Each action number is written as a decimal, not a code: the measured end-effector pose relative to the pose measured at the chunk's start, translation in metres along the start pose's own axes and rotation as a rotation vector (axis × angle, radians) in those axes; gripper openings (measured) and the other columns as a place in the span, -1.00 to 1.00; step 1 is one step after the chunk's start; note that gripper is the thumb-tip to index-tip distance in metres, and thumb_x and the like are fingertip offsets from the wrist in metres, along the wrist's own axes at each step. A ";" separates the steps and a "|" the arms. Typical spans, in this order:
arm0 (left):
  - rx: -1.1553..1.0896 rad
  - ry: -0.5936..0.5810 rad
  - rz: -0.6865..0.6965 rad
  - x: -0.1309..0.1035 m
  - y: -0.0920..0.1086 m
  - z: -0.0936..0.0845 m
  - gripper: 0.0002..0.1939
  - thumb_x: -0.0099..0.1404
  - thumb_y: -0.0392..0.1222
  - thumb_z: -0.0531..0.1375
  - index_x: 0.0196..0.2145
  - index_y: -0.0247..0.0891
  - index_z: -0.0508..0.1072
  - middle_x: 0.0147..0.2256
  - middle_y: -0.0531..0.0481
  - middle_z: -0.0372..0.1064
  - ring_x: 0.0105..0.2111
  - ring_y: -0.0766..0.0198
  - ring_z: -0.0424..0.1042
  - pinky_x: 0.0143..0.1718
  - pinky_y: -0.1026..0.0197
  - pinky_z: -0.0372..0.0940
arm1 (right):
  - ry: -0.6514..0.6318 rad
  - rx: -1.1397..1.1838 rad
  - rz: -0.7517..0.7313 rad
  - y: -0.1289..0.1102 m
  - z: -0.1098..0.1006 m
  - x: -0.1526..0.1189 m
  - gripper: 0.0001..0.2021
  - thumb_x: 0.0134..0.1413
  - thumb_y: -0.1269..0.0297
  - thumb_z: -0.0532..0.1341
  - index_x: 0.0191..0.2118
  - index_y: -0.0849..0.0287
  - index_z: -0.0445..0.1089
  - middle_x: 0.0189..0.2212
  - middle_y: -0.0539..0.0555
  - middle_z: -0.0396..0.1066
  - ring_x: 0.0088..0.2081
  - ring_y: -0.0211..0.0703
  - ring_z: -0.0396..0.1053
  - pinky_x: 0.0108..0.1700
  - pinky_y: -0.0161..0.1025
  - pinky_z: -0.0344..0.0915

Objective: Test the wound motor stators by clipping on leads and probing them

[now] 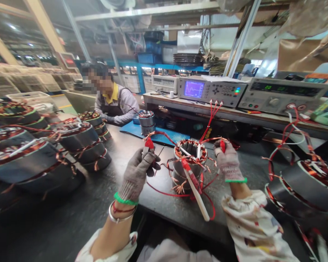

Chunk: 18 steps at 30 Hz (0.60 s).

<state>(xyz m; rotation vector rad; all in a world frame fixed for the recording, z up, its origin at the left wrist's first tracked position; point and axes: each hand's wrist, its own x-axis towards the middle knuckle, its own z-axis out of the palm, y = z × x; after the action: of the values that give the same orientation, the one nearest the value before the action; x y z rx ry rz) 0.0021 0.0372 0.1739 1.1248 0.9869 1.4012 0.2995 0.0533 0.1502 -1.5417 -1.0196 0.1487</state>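
Note:
A metal stator with copper windings [190,167] stands upright on the dark table, between my hands. My gloved left hand [142,169] is closed on a red-tipped clip [149,144] at its left, where a lead from the windings meets the clip. To the right of the stator, my gloved right hand [227,156] is closed round a red clip [222,146], beside the end of another lead. A third clip, with a long pale handle [197,194], hangs at the stator's front rim. Red cables loop around the stator's base.
Stacked stators [79,140] fill the left side, and more [308,182] stand at the right. A small stator [147,122] sits on a blue mat [169,135]. Behind are a tester with a lit screen [194,89], a second instrument [284,95] and a seated person [117,103].

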 end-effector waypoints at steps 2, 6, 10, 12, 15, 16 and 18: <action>0.002 -0.005 0.022 0.002 0.002 0.002 -0.50 0.06 0.13 0.40 -0.25 -0.28 0.38 -0.46 0.06 0.46 -0.61 0.40 0.39 -0.68 0.41 0.11 | -0.005 0.019 0.024 -0.007 -0.001 0.002 -0.72 -0.17 0.08 0.23 -0.32 0.13 0.42 -0.40 0.03 0.46 -0.31 -0.08 0.36 -0.04 0.00 0.34; 0.044 -0.032 0.074 0.001 0.003 0.004 -0.59 0.12 0.08 0.36 -0.26 -0.24 0.36 -0.42 0.06 0.46 -0.58 0.39 0.41 -0.67 0.40 0.12 | -0.107 0.101 -0.012 -0.027 -0.021 -0.054 -0.72 -0.06 0.00 0.33 -0.38 0.10 0.40 -0.50 -0.05 0.37 -0.45 -0.20 0.29 -0.30 -0.18 0.36; 0.150 -0.066 0.081 -0.020 -0.007 -0.007 -0.64 0.23 0.09 0.30 -0.20 -0.22 0.37 -0.40 0.06 0.47 -0.56 0.39 0.42 -0.66 0.41 0.13 | -0.337 0.223 -0.123 -0.056 -0.036 -0.129 -0.64 -0.09 0.04 0.45 -0.19 0.09 0.49 -0.31 0.03 0.53 -0.35 -0.14 0.45 -0.29 -0.20 0.43; 0.263 -0.050 0.067 -0.036 -0.019 -0.017 -0.65 0.26 0.10 0.27 -0.19 -0.22 0.39 -0.42 0.07 0.47 -0.57 0.39 0.42 -0.64 0.39 0.17 | -0.393 0.190 -0.116 -0.067 -0.033 -0.142 -0.67 -0.07 0.13 0.44 -0.15 0.10 0.52 -0.23 0.06 0.56 -0.27 -0.10 0.50 -0.19 -0.18 0.46; 0.567 -0.078 0.027 -0.052 -0.039 -0.030 -0.69 0.28 0.08 0.23 -0.20 -0.21 0.45 -0.48 0.07 0.47 -0.59 0.34 0.41 -0.57 0.34 0.26 | -0.591 0.346 0.162 -0.077 -0.027 -0.133 -0.74 -0.01 0.11 0.38 -0.23 0.13 0.51 -0.38 0.03 0.53 -0.42 -0.16 0.46 -0.35 -0.24 0.45; 0.686 -0.102 0.034 -0.055 -0.045 -0.032 -0.70 0.28 0.06 0.23 -0.18 -0.21 0.48 -0.48 0.05 0.48 -0.57 0.31 0.43 -0.53 0.31 0.30 | -0.670 0.445 0.274 -0.078 -0.027 -0.128 -0.70 -0.04 0.07 0.40 -0.22 0.13 0.50 -0.42 0.01 0.51 -0.47 -0.19 0.43 -0.42 -0.27 0.42; 0.885 -0.150 0.088 -0.057 -0.053 -0.031 -0.70 0.27 0.01 0.23 -0.13 -0.19 0.54 -0.40 -0.01 0.55 -0.46 0.22 0.51 -0.40 0.26 0.37 | -0.768 0.597 0.414 -0.076 -0.033 -0.120 -0.57 -0.15 -0.02 0.44 -0.18 0.12 0.50 -0.42 0.00 0.49 -0.50 -0.22 0.39 -0.47 -0.29 0.39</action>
<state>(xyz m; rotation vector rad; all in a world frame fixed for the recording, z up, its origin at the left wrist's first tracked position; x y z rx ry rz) -0.0156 -0.0123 0.1090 1.8953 1.5149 0.9098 0.2084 -0.0587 0.1705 -1.1123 -1.0724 1.2944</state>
